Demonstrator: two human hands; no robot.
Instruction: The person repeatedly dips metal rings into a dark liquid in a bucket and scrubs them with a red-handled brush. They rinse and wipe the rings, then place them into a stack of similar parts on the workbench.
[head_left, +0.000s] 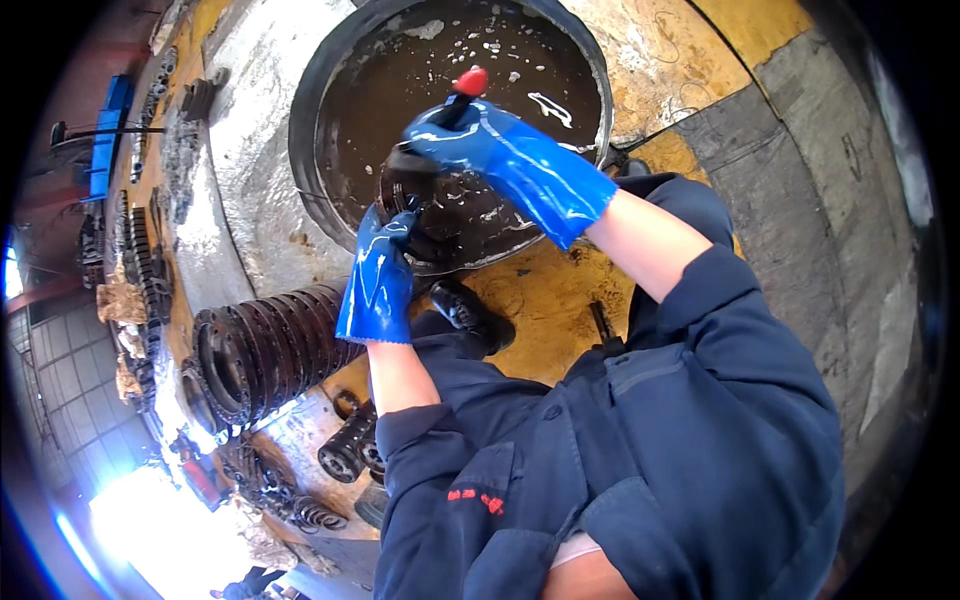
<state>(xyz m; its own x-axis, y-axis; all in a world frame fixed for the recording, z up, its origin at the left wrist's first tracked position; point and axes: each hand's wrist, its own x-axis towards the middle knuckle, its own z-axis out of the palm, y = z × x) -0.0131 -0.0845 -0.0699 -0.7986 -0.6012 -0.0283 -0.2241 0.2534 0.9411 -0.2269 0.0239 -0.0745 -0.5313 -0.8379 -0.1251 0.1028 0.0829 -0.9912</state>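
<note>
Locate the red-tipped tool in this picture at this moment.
In the head view, the red-tipped tool is above centre, gripped in the person's gloved right hand over the round tub of dark liquid.

Blue gloves [548,180]; red-tipped black handle [464,97]; brown liquid [360,110]

The stained yellow-and-grey floor [550,330] carries a round tub [303,160] of brown liquid [365,100] and a row of dark metal rings [283,340].
</note>
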